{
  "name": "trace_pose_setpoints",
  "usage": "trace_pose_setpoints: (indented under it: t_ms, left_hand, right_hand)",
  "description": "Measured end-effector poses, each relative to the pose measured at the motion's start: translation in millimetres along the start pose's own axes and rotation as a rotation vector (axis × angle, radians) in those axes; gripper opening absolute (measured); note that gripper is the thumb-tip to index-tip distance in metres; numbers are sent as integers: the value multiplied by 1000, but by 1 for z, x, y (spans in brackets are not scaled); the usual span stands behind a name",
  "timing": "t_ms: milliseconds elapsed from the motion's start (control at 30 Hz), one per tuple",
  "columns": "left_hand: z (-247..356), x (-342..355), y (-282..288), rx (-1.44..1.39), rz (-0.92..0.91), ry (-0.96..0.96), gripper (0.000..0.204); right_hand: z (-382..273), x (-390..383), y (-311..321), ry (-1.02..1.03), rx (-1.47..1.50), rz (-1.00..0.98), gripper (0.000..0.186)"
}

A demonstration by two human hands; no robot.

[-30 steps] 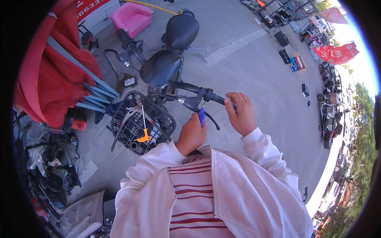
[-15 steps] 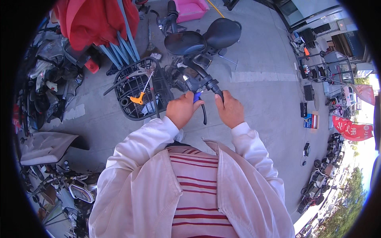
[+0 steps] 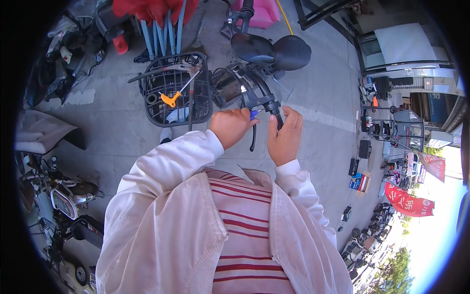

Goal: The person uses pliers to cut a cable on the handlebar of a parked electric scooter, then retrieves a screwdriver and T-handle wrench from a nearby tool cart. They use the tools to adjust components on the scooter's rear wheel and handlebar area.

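Observation:
My left hand [image 3: 230,126] is closed on a small blue-handled screwdriver [image 3: 253,114]; most of its handle is hidden in my fingers. Its thin metal tip points at the black clamp of the brake lever [image 3: 253,139] on the handlebar [image 3: 262,84]. On the other side, my right hand [image 3: 285,139] is loosely around the black handlebar grip [image 3: 279,120], with the thumb on its left and the fingers on its right. In the black wire basket [image 3: 208,100] left of the handlebar lies an orange-handled hex key [image 3: 171,99] among other tools.
Beyond the handlebar is a black two-part saddle [image 3: 271,50]. A folded red canopy [image 3: 159,11] with grey poles stands at the far left, near a pink chair [image 3: 262,14]. Parked scooters [image 3: 71,198] line the left; a colourful box [image 3: 359,182] lies on the floor at right.
My view has shifted, so the vehicle sits a little higher and further right. The fingers of my right hand have loosened and lifted on the grip. My left hand still holds the blue-handled screwdriver.

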State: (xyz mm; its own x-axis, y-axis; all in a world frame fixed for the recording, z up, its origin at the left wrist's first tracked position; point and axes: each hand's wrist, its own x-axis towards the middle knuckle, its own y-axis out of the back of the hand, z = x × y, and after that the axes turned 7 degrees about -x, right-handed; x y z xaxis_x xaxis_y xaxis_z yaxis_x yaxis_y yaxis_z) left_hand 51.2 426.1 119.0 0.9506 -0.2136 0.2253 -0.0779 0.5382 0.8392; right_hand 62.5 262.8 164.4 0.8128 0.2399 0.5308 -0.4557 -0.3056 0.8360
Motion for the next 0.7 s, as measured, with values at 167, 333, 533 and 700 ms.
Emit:
trace_pose_setpoints:
  t_ms: [167,333,533,700]
  left_hand:
    - [-9,-1,-3,-175,36,-20,38]
    - [-13,-12,9,-279,-12,38,31]
    - [-12,-26,20,-44,59,-68,32]
    - [-15,-22,17,111,-1,-106,33]
  right_hand:
    - [-29,-17,11,-644,682,-688,29]
    - [-30,-32,0,-978,1267,-860,40]
    - [-54,-55,-52,-983,2014,-462,50]
    - [-71,-52,-68,-878,2335,-261,56]
